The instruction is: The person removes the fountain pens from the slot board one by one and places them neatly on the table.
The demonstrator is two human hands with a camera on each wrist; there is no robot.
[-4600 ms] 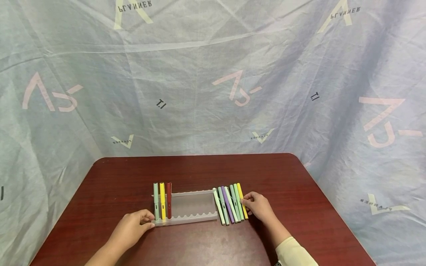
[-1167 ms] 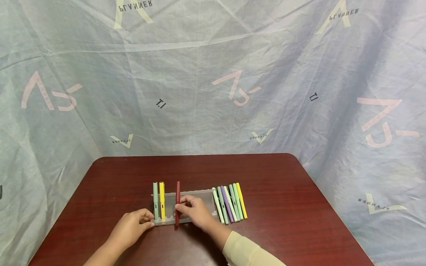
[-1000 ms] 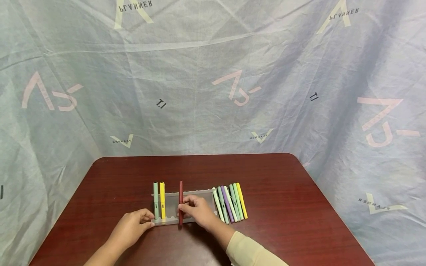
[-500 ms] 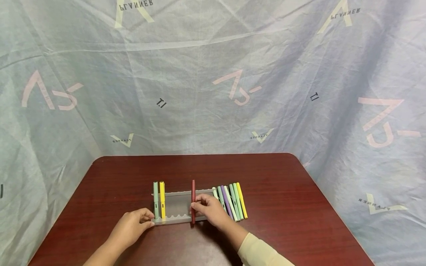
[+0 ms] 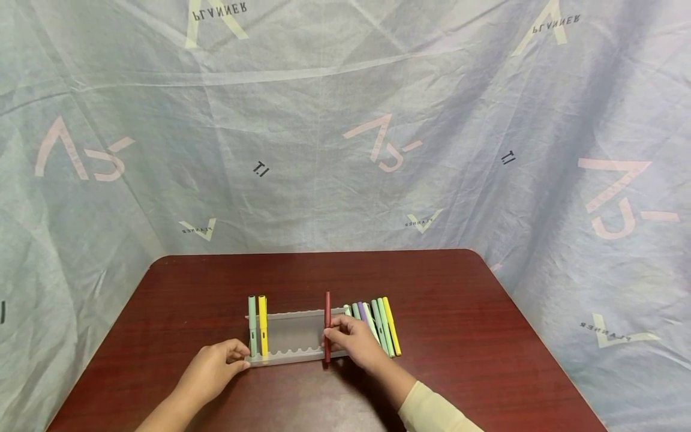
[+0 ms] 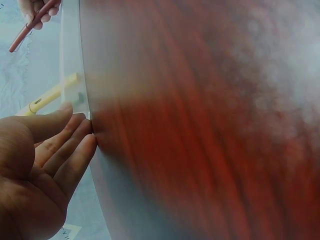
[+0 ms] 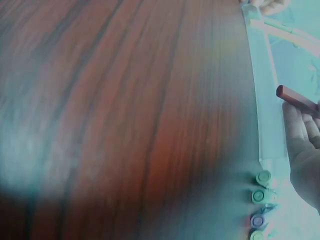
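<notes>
A clear pen rack (image 5: 291, 357) with notched rails lies on the table. A green pen (image 5: 252, 324) and a yellow pen (image 5: 263, 324) sit side by side in its left notches. At the rack's left front corner, my left hand (image 5: 213, 369) holds the end between thumb and fingers; the left wrist view shows the fingertips (image 6: 86, 142) at its edge. My right hand (image 5: 353, 342) pinches a dark red pen (image 5: 327, 324) over the right part of the rack, its length pointing front to back. In the right wrist view one end of the red pen (image 7: 295, 98) sticks out past the fingers.
Several green, purple and yellow pens (image 5: 393, 327) lie in a row just right of the rack, partly hidden by my right hand. The dark red wooden table (image 5: 486, 372) is backed by a printed grey cloth (image 5: 324, 180).
The red pen, earlier lying in the rack beside the yellow pen, is now in my right hand and has moved right along the rack. My left hand has stayed at the corner.
</notes>
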